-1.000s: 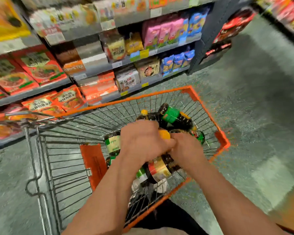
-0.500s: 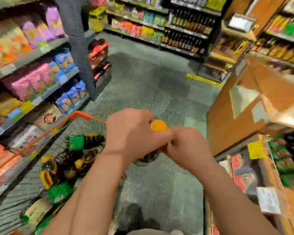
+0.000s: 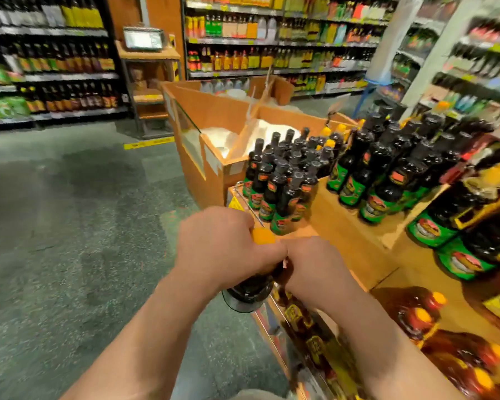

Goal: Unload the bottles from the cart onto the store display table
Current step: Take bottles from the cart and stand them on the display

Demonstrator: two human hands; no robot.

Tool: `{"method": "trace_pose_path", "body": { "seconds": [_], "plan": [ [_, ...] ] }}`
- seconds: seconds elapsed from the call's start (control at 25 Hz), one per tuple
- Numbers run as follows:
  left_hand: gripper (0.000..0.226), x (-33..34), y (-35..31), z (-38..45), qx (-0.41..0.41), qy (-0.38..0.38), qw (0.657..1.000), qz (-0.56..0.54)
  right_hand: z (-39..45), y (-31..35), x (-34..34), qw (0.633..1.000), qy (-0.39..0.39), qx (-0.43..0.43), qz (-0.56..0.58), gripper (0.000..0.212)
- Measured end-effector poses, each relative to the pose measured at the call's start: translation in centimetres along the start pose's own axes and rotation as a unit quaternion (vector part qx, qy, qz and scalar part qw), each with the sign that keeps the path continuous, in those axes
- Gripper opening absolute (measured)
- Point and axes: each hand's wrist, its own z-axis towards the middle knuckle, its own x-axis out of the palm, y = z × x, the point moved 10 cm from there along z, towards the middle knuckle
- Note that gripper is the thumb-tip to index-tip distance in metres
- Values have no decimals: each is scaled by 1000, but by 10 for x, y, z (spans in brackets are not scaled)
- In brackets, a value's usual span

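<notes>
Left hand (image 3: pixel 223 249) grip wraps the neck of a dark glass bottle with an orange cap (image 3: pixel 250 293). Right hand (image 3: pixel 315 272) grip curls around something dark beside it, likely a second bottle, mostly hidden. Both are near the wooden display counter (image 3: pixel 355 241), at its near-left edge. To do it well: keep bottle upright and set it in the bare gap near the standing green-labelled dark bottles (image 3: pixel 283 192) without knocking them.
</notes>
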Motion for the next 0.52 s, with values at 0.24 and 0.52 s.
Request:
{"method": "trace_pose_path", "body": {
  "seconds": [0.24, 0.52],
  "plan": [
    [65, 54, -101, 69, 110, 37, 991, -60, -12, -120, -19, 988, 18, 154, 5, 9],
    [60, 117, -151, 148, 195, 112, 970, -88, 23, -193, -1, 967, 30, 252, -1, 10]
  ]
}}
